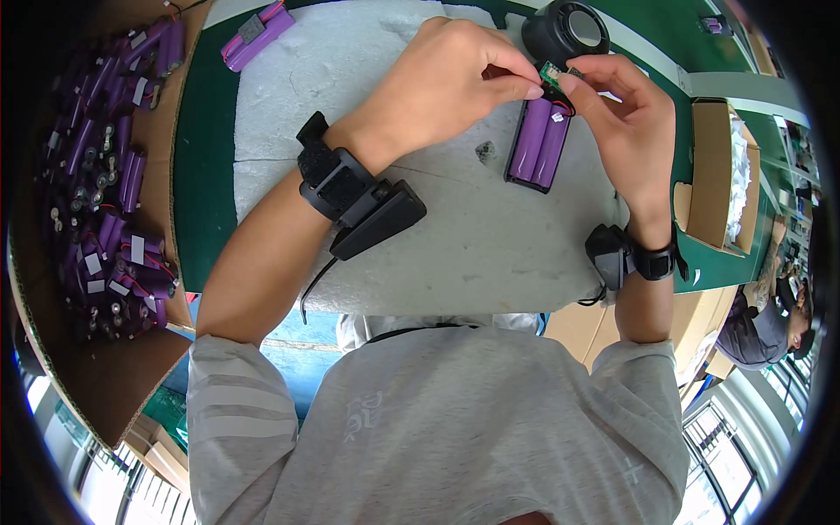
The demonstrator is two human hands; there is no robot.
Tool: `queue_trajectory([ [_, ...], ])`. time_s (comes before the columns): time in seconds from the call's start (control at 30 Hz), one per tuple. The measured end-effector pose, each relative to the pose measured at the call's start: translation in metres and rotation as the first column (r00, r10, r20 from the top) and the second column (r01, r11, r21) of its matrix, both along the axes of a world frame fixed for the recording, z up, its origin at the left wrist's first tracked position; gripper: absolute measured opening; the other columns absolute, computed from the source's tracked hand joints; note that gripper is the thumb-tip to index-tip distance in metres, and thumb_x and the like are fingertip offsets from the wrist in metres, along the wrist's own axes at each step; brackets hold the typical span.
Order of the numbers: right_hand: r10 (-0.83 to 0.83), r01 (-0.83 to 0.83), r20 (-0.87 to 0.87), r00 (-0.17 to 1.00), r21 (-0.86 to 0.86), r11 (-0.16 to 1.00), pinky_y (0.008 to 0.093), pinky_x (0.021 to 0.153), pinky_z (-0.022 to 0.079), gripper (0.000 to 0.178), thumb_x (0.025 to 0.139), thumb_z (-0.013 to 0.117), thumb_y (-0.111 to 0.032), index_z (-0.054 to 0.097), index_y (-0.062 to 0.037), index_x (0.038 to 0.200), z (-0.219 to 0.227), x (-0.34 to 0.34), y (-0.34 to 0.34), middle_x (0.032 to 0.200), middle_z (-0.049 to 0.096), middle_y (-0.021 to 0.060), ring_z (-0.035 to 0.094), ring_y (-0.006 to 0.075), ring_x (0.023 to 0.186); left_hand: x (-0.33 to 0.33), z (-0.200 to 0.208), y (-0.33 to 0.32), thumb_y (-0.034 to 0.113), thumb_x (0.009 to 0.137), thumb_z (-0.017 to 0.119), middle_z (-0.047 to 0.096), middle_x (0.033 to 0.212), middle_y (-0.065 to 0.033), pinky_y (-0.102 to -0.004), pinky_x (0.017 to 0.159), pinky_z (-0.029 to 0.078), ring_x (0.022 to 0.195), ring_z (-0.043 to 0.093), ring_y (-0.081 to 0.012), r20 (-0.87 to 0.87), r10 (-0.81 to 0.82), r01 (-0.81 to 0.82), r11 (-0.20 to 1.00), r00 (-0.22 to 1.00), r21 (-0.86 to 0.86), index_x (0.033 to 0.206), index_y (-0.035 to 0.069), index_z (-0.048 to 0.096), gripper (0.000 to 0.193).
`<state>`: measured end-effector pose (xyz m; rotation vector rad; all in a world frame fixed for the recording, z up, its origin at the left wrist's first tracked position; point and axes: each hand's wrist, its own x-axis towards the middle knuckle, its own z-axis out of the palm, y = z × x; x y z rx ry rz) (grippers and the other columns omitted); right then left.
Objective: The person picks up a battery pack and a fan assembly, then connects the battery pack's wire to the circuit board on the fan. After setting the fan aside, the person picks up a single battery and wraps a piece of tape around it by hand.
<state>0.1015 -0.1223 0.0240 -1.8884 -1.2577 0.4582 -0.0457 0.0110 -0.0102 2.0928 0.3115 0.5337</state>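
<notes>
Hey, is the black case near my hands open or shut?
Open: no lid covers the black case, and two purple cells show from above, side by side.

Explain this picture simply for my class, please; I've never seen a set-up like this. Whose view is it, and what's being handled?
There is no robot here, just one person's bare hands. The single picture comes from a wide fisheye camera on that person's head, looking down, so straight edges bend.

The right hand pinches a small green circuit board. The left hand has its fingertips beside it; whether they grip anything is unclear. Just below sit two purple cylinders in a black holder.

Under them, a pale sheet covers part of the green table. A cardboard box on the left holds many more purple cylinders.
</notes>
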Motion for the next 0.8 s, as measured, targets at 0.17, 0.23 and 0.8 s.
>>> queue_trajectory([
  [0.17,0.076,-0.077,-0.018,0.997,-0.036,0.996,0.0219,0.07,0.05,0.017,0.087,0.064,-0.002,0.064,0.0042,0.102,0.0,0.007,-0.001,0.091,0.067,0.006,0.063,0.0103,0.079,0.001,-0.005,0.0,0.01,0.082,0.071,0.069,0.083,-0.007,-0.024,0.065,0.05,0.07,0.063,-0.0112,0.046,-0.019,0.018,1.0,0.999,0.024,0.089,-0.001,0.07,0.013],
  [0.23,0.116,-0.118,-0.026,0.993,-0.047,0.992,0.0225,0.071,0.051,0.017,0.087,0.064,-0.002,0.064,0.0041,0.104,0.001,0.009,-0.002,0.091,0.067,0.0055,0.063,0.0104,0.08,0.001,-0.006,-0.001,0.009,0.082,0.071,0.069,0.08,-0.0058,-0.0241,0.062,0.049,0.067,0.061,-0.0099,0.036,0.021,-0.019,0.997,0.999,-0.07,0.09,-0.001,0.07,0.013],
  [0.8,0.239,-0.234,0.197,0.951,-0.05,0.971,0.026,0.072,0.049,0.017,0.09,0.057,0.001,0.06,0.0005,0.107,0.004,0.005,-0.002,0.093,0.061,0.0076,0.06,0.0159,0.078,0.004,-0.002,-0.006,0.007,0.08,0.063,0.07,0.084,-0.0118,-0.0285,0.071,0.053,0.08,0.068,-0.0185,-0.019,0.041,-0.044,0.943,0.999,-0.329,0.101,0.003,0.066,0.022],
])
